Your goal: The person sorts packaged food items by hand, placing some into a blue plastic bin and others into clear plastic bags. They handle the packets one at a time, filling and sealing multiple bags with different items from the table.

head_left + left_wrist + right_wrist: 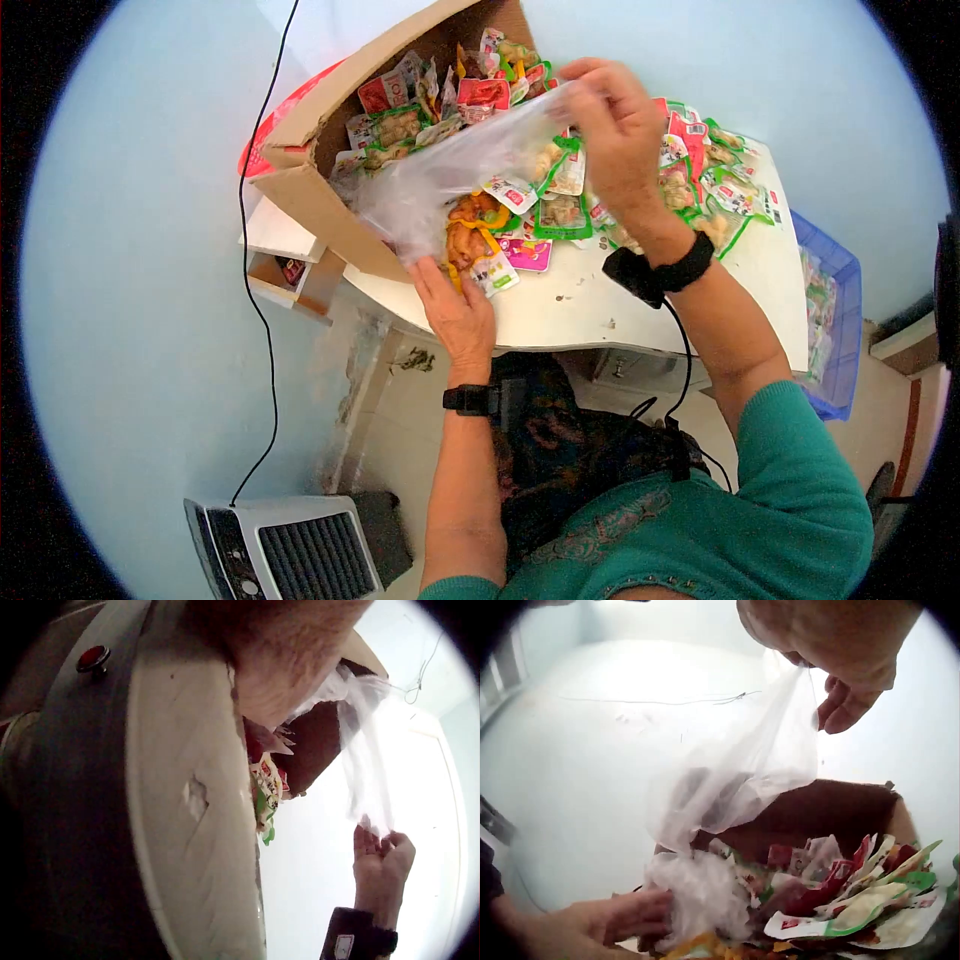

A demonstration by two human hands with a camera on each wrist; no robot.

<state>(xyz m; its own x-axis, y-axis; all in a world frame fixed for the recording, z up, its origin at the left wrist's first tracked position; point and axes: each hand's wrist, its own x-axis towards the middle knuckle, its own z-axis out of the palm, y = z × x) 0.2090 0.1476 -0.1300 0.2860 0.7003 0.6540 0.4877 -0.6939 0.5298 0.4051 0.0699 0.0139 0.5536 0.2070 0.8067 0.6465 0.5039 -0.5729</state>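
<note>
A thin clear plastic bag (470, 165) stretches slantwise across the front of the open cardboard box (345, 215). Its upper end is pinched by my right hand (620, 125), raised over the table. In the right wrist view the bag hangs down from the right fingertips (844, 712) into a crumpled bunch. Low by the box's near corner, my left hand (460, 315) has its fingers fairly straight against that bunch. Vacuum-packed snack pouches (400, 125) fill the box. A pouch of brown food with a yellow edge (470, 240) lies just beyond the left fingertips.
More green-edged and red pouches (685, 185) are heaped on the right of the white table (570, 310). A blue crate (845, 290) with packets stands beyond its right edge. Below left are a small drawer (300, 280) and an air cooler (290, 550). A black cable runs down the wall.
</note>
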